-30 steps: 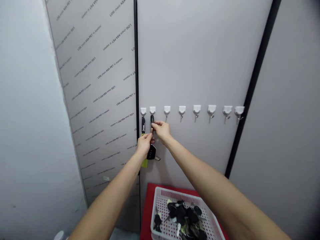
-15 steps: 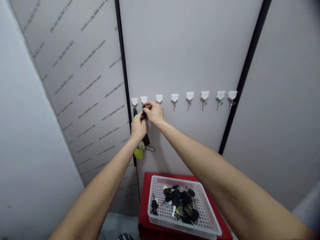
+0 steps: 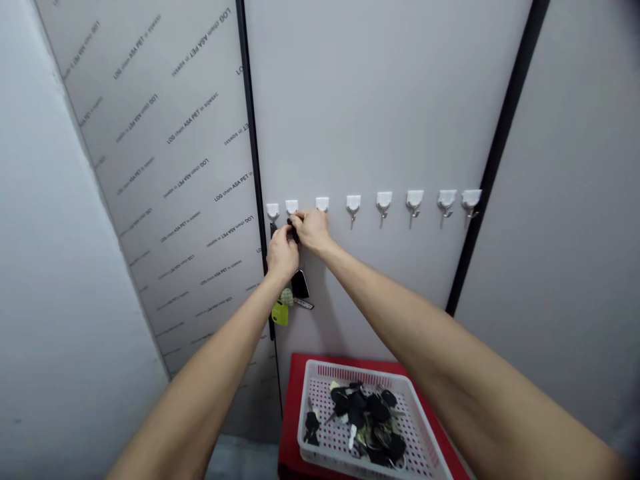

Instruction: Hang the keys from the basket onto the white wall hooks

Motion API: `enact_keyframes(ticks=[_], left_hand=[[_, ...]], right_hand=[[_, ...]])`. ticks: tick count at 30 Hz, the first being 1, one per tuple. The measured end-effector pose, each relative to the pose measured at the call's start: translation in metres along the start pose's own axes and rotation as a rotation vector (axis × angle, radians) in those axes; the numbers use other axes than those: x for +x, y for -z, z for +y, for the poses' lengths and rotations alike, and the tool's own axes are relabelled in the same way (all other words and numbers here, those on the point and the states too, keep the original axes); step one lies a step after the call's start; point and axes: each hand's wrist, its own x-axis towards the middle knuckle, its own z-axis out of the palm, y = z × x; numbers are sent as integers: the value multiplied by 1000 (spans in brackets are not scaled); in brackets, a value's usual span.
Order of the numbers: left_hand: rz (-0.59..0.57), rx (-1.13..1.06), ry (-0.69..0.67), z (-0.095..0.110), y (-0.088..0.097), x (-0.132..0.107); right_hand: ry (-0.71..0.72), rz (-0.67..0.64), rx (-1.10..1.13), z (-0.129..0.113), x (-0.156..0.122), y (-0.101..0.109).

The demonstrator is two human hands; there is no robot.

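My left hand (image 3: 283, 255) and my right hand (image 3: 313, 230) are close together just below the second white hook (image 3: 291, 206) from the left. Both are closed on the black strap (image 3: 293, 231) of a keychain, right under that hook. Whether the strap is over the hook's metal part is hidden by my fingers. Below my left hand hang a black tag (image 3: 301, 285), a pale checked piece (image 3: 287, 297), a yellow-green tag (image 3: 280, 313) and a small silver strip with dark marks (image 3: 304, 304). Another black strap (image 3: 273, 230) hangs from the leftmost hook (image 3: 272, 212), partly behind my left hand.
Several more white hooks (image 3: 384, 201) run rightward along the pale panel (image 3: 380, 107). Below, a white perforated basket (image 3: 357, 369) holds black-headed keys (image 3: 375, 408) on a red surface (image 3: 291, 427). Dark vertical strips (image 3: 251, 120) border the panel.
The view has shifted slightly, so everything appears a little lower and to the right. My hands stay at the second hook, gripping the black strap, with only small finger movement.
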Motion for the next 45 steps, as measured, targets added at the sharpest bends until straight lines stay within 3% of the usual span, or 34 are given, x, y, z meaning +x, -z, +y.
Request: enact_keyframes(ticks=[4,8,14,17,19,25,29,32,37,40,45], left_hand=[[-52,-24,10,-4,0,-15],[-141,-91,42,-17,-2,-64],[-612,-91,223,-44,-30,-178],[-864,-20,225,-48,-48,-219],[-946,41,178,-49,-55,-235],[-995,189,131,-54,-56,-242],[-1023,262,138,-58,-53,-241],[-998,288,111,-59,-54,-241],[-868,152,125,-59,-54,-235],[-829,73,156,-56,-51,-233],[-951,26,227,-54,-52,-233]], right_hand=[[22,-95,-27,10,-24,5],[31,-234,-28,49,-89,12],[-218,-683,-146,126,-215,31],[-219,-794,-303,149,-254,40],[-177,-809,-390,155,-268,43],[-148,-899,-497,157,-276,35],[-194,-950,-386,158,-274,35],[-236,-882,-223,156,-271,44],[-292,-623,-75,149,-264,57],[-292,-608,-116,144,-273,58],[-186,-627,-352,139,-302,56]])
